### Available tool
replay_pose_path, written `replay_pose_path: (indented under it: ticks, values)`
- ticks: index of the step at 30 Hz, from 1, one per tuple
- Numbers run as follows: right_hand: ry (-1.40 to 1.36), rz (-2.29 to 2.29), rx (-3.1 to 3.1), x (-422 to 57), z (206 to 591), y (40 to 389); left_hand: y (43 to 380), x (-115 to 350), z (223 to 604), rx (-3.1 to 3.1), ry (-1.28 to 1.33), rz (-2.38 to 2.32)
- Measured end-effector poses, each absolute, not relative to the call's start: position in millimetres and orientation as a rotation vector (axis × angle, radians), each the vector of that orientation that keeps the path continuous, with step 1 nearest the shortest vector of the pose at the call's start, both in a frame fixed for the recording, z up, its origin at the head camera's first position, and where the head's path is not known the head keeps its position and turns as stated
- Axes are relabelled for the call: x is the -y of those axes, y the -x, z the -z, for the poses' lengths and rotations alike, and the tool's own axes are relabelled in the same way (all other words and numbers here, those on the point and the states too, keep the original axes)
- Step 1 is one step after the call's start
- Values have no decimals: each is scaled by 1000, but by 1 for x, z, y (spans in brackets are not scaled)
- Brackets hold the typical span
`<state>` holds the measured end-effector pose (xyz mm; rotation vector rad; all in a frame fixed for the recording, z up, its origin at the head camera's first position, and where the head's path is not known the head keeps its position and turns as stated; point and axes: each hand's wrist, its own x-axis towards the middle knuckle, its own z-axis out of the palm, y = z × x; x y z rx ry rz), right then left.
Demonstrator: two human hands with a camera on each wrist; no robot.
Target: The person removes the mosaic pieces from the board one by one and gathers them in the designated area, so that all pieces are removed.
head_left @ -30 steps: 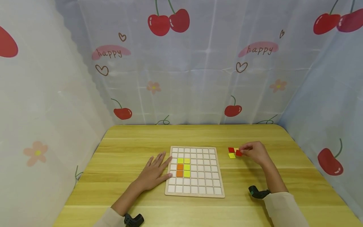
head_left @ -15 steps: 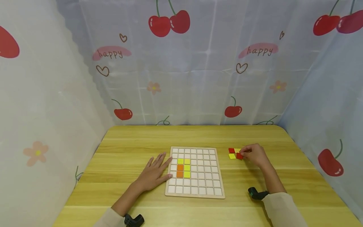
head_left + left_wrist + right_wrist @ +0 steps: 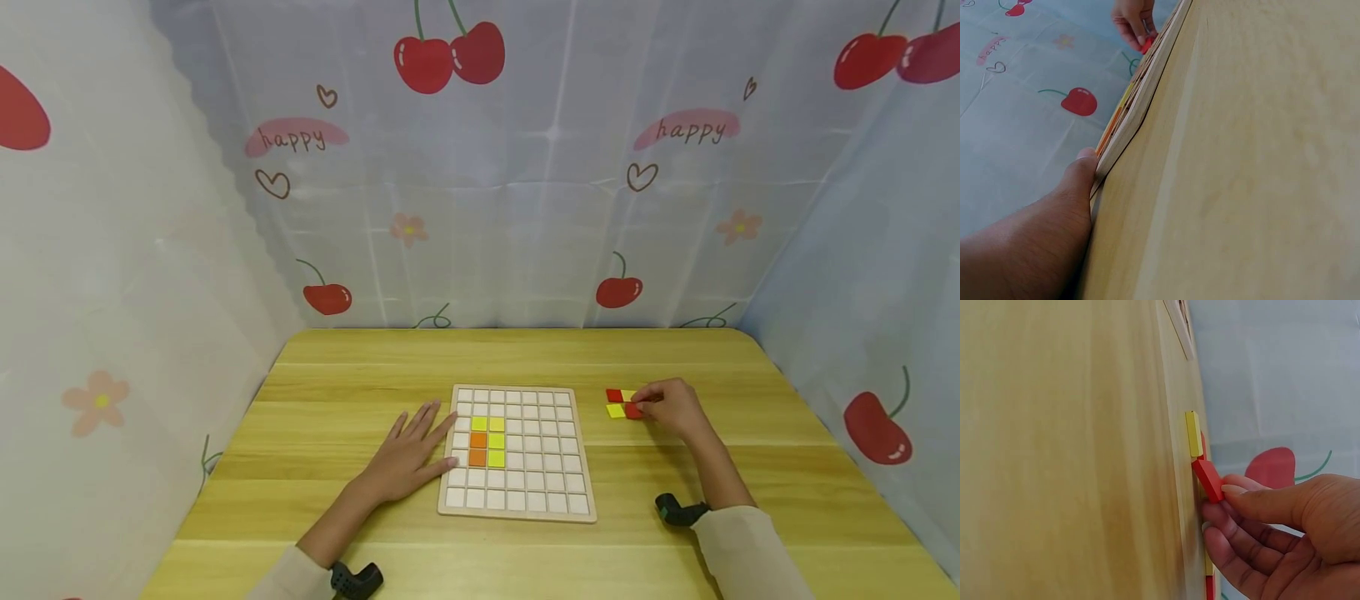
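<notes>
A square wooden board (image 3: 517, 517) with a grid of white cells lies on the table; two orange tiles (image 3: 477, 449) and several yellow tiles (image 3: 496, 442) fill some cells. My left hand (image 3: 405, 461) lies spread with straight fingers, its thumb and index fingertip touching the board's left edge. To the right of the board, my right hand (image 3: 672, 407) pinches a red tile (image 3: 1210, 480) between thumb and fingers. That tile is tilted in the right wrist view, beside a yellow tile (image 3: 1194, 434). Another red tile (image 3: 614, 396) and a yellow tile partly behind the fingers lie close by.
The wooden table (image 3: 360, 367) extends around the board, with a printed curtain (image 3: 510, 250) along its back and sides. A dark wrist camera (image 3: 678, 510) sits at the right wrist, and another camera (image 3: 356, 581) at the left.
My right hand has shifted slightly right and down with the red tile, which is now close beside the front yellow tile. The left hand stays in place.
</notes>
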<state>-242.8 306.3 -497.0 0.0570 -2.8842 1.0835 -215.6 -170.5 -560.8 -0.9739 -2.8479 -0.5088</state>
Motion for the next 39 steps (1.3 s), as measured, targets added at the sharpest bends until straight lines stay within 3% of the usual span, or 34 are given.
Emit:
replay_pose_path:
  ticks: [39]
  values:
    - [12, -1119, 2823, -302, 499, 242, 217, 171, 561, 2859, 978, 502]
